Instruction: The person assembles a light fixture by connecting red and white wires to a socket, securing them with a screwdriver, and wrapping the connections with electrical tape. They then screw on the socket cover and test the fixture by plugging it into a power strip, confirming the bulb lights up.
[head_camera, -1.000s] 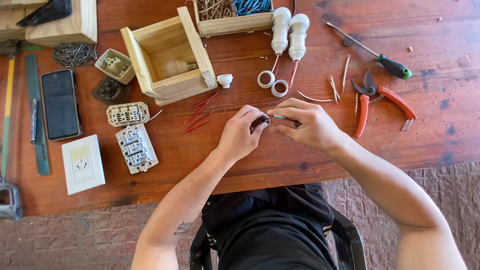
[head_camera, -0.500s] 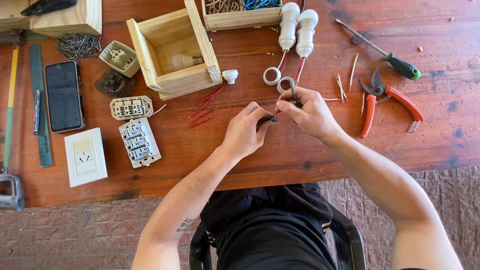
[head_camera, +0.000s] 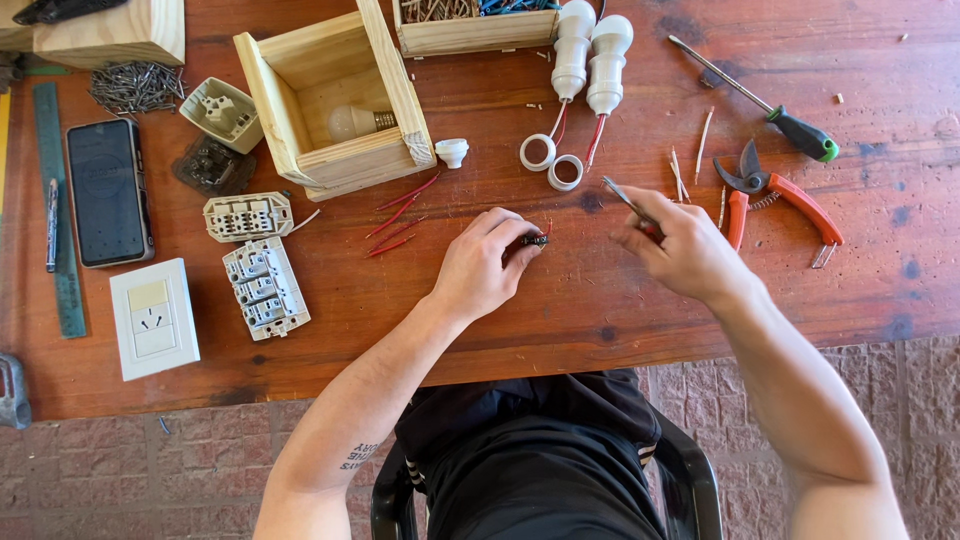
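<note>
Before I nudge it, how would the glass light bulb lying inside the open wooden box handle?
The glass light bulb lies on its side, so its round shape would probably let it roll until it meets a wall of the wooden box. It looks thin-walled, so likely light and fragile. Its smooth surface may slip under a loose grip.

Red-brown wooden table (head_camera: 620, 300) with open wooden box (head_camera: 335, 95), pliers (head_camera: 775, 200), phone (head_camera: 108, 192)
</note>
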